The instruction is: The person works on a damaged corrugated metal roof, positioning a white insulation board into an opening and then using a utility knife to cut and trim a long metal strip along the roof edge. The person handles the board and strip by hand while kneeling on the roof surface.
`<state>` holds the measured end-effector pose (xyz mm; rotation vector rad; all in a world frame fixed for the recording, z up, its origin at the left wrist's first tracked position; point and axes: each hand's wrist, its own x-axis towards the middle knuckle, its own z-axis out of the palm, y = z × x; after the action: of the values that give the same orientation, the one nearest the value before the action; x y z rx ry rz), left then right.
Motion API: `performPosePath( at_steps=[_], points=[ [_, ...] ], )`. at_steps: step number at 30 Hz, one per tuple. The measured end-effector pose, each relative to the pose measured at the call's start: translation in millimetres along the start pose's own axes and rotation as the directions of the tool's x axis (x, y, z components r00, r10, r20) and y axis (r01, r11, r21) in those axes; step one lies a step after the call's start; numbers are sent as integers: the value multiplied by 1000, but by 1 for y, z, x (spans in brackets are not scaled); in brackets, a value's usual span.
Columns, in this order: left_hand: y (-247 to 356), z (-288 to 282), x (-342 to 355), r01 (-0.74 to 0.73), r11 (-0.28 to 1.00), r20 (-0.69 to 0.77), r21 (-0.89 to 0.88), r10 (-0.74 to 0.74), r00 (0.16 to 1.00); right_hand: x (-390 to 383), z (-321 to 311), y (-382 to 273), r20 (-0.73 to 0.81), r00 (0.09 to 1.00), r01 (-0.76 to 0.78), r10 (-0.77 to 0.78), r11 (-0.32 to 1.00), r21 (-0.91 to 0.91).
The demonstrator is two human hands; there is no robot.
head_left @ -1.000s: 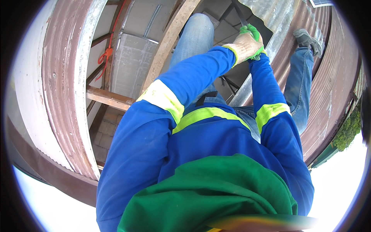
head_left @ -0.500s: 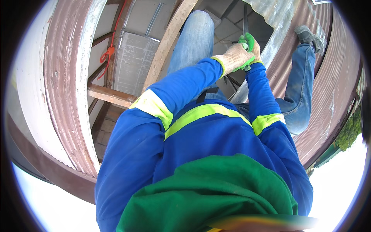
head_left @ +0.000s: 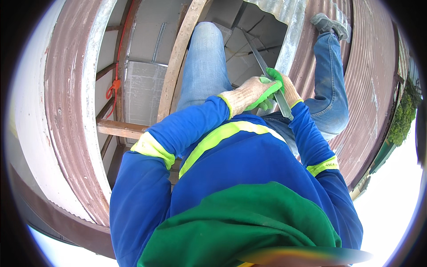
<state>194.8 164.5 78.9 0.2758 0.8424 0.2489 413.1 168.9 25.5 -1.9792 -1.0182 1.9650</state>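
Observation:
A long, thin grey metal strip (head_left: 259, 55) slants across the hole in the roof, its near end by my right wrist. My left hand (head_left: 250, 94), in a cream knitted glove with a green palm, is closed at the strip's left side, its fingers partly hidden. My right hand (head_left: 288, 87), gloved alike, wraps round the strip from the other side with its green thumb on top. The two gloves touch. The strip's far end hangs over the dim space below.
My bent left leg (head_left: 209, 58) is beside a wooden beam (head_left: 181, 55); my right shoe (head_left: 328, 26) rests on brown corrugated roofing (head_left: 364, 80). More corrugated sheet (head_left: 69, 89) lies left. A red-orange cord (head_left: 114, 86) hangs by a rafter. A timber crosspiece (head_left: 121, 129) spans the opening.
The strip has swung from nearly upright to a slant, its far end moving left and its near end showing more. Both hands have come lower and closer to my body.

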Motion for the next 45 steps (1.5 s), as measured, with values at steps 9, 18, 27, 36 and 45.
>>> performPosePath(
  at_steps=[9,18,27,36,45],
  points=[
    [-43,-23,57,8,987,-258,-163,-50,965,7,10,25,223,968,187,-117,928,-322],
    [-62,-33,120,63,958,-334,-280,-158,929,-39,14,-54,292,909,-396,298,836,379],
    [-47,-53,124,112,948,-235,-297,-186,954,-23,61,-39,67,942,-332,330,876,349],
    [-56,-49,127,66,971,-299,-229,-134,945,-10,53,-15,56,956,-290,289,895,338],
    [-12,-42,18,144,989,-34,-28,-145,989,53,69,64,96,947,282,-306,653,-703]
  ],
)
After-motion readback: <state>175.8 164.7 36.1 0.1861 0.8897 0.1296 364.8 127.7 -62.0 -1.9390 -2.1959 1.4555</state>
